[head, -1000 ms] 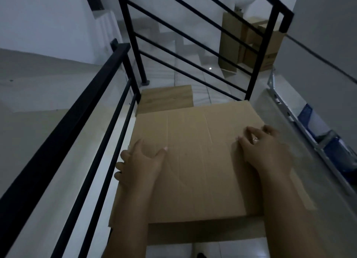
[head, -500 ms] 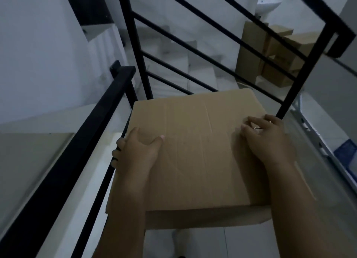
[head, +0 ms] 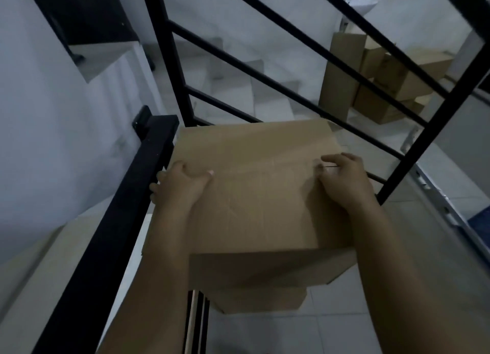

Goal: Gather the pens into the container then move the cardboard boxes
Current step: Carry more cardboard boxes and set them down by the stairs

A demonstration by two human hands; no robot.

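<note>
**Cardboard carried at the stair railing**

Dim grey walls and pale tiled steps (head: 267, 88) fill the background, seen through a black metal railing (head: 138, 194) that runs along the person's left and crosses ahead of them in slanted bars. Beyond those bars, well apart from the hands, a cluster of cardboard boxes (head: 381, 88) stands on the lower floor.

Both bare forearms reach forward and down from the bottom edge of the view. The left hand (head: 180, 186) clamps the left edge of a flattened cardboard box (head: 259, 194) — thumb laid flat on the top face, pointing inward, with the fingers curled around the edge and mostly out of sight beneath it. The right hand (head: 342, 181) grips the opposite edge, knuckles up, fingers bent and pressed down onto the top face; how far they wrap under the edge cannot be told. The held box spans the gap between the two grips, tilted so its far end sits higher, and its left side lies just beside the railing's top bar.

Below the grips a second layer of cardboard juts out, its shape hard to read in the low light — whether it is a folded flap or a separate piece cannot be told. Past the right hand, a pale metal frame (head: 445, 207) lies along the floor, cut off by the picture's edge.
</note>
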